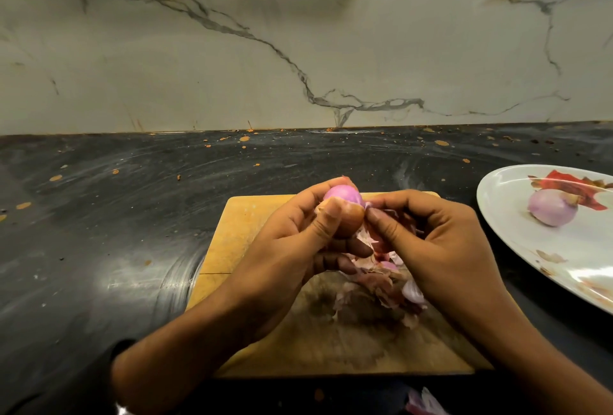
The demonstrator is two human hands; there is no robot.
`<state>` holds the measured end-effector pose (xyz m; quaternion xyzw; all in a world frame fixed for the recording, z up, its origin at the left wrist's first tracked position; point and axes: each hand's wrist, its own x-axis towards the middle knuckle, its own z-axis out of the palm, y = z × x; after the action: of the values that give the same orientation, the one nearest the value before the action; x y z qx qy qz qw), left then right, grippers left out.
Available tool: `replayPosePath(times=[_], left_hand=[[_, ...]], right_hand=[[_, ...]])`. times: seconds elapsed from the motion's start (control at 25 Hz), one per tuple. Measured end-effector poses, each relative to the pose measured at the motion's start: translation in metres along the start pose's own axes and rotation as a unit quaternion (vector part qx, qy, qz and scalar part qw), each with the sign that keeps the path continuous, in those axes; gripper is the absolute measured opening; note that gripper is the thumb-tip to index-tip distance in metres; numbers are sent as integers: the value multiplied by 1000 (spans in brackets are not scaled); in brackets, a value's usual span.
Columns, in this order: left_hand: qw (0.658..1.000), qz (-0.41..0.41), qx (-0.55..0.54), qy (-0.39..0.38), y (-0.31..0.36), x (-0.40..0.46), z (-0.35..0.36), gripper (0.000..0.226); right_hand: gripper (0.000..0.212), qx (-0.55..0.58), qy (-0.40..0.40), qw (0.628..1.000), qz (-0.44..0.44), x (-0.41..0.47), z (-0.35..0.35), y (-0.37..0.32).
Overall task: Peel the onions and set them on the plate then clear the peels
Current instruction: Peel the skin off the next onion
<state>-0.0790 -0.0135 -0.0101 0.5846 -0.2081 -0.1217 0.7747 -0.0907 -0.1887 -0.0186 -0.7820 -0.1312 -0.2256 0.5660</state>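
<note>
Above the wooden cutting board (252,235), the left hand (298,248) holds a half-peeled onion (341,197). Its fingers are curled around the onion and the thumb presses on the brown skin that covers the lower part. The top of this onion is already bare and pink. The right hand (434,242) is just beside it, with the fingers curled, and its thumb and fingertips pinch a thin strip of skin at the right side of the onion. Under both hands, a heap of peels (381,282) lies on the board. At the right, on the dark counter (116,215), stands a white plate (517,248) with a red flower pattern. One peeled onion (552,212) lies on the far part of the plate, well apart from the hands. One more pink peel piece (424,403) shows at the near edge of the view, in front of the board. Behind the counter is a marble wall (298,33).
</note>
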Motion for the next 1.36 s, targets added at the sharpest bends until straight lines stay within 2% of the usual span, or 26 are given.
replayPosePath(times=[0.08, 0.24, 0.32, 0.44, 0.52, 0.6, 0.76, 0.88, 1.0, 1.2, 1.36], left_hand=[[1000, 5, 24, -3, 0, 0, 0, 49], [998, 22, 55, -7, 0, -1, 0, 56], [997, 30, 66, -9, 0, -1, 0, 54], [998, 29, 56, -11, 0, -1, 1, 54], [999, 28, 40, -10, 0, -1, 1, 53], [999, 23, 28, -1, 0, -1, 0, 52], [1000, 12, 19, 17, -2, 1, -2, 52], [1000, 8, 15, 15, -2, 0, -1, 51], [1000, 0, 9, 13, -1, 0, 1, 49], [999, 22, 34, 2, -1, -1, 1, 50], [998, 49, 30, 27, 0, 0, 0, 52]], right_hand=[[20, -22, 14, 1000, -13, -1, 0, 0], [26, -61, 19, 997, -33, -2, 2, -6], [24, -41, 6, 999, 8, -1, 1, -5], [17, 54, -32, 991, 116, 3, 1, -4], [18, 62, -59, 985, 148, 4, 1, -2], [18, 29, -58, 990, 128, 2, 2, 0], [21, -94, -18, 995, 9, -4, 6, -3], [20, -123, -28, 991, -32, -5, 7, -2], [20, -162, 1, 983, -86, -3, 3, -1], [18, -115, -19, 992, -56, -5, 8, -1], [24, -148, -25, 989, -15, -4, 7, 4]])
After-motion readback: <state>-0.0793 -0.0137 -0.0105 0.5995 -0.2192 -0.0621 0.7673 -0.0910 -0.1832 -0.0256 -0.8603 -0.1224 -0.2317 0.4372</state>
